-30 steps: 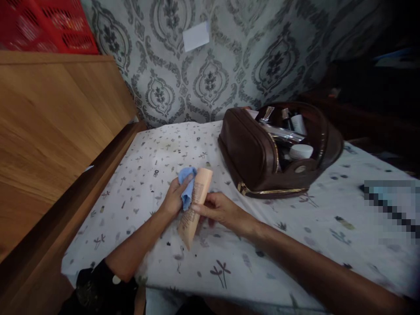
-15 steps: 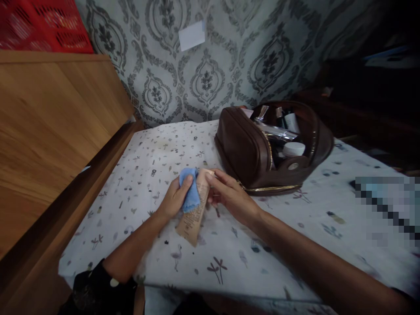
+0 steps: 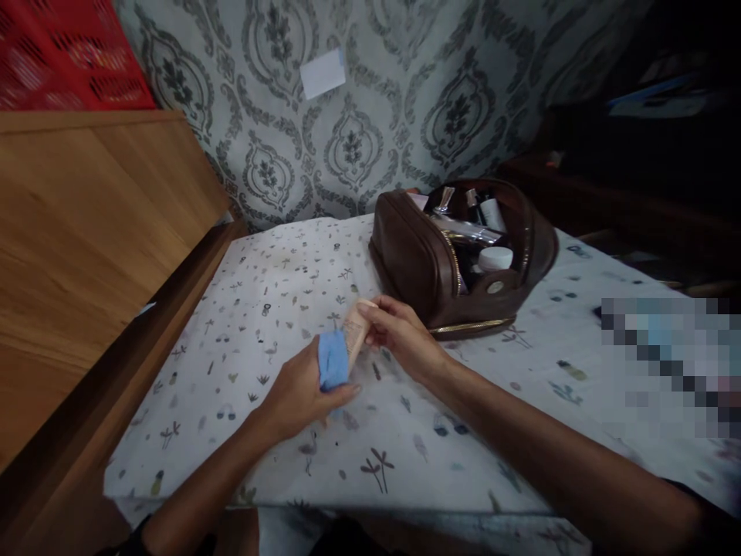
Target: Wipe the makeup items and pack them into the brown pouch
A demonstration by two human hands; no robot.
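A beige squeeze tube (image 3: 357, 330) is held at its cap end by my right hand (image 3: 402, 333), fingers closed around it. My left hand (image 3: 301, 394) has a blue cloth (image 3: 333, 361) wrapped against the tube's lower part, with the thumb lying across the near side. Cloth and hand hide most of the tube's flat end. Just behind my right hand stands a brown toiletry bag (image 3: 408, 259), its top unzipped. Inside it are a white-lidded jar (image 3: 495, 259), a silvery tube and several small bottles.
A white patterned cloth covers the table (image 3: 278, 286). Along the left runs a wooden panel (image 3: 104, 232) with a red plastic basket (image 3: 75, 58) above it. A blurred-out flat object (image 3: 665, 363) lies at the right. Patterned wallpaper backs the table.
My left hand has slid down the tube with the blue cloth, towards the flat end, and turned. My right hand still grips the cap end. The view has shifted slightly to the right.
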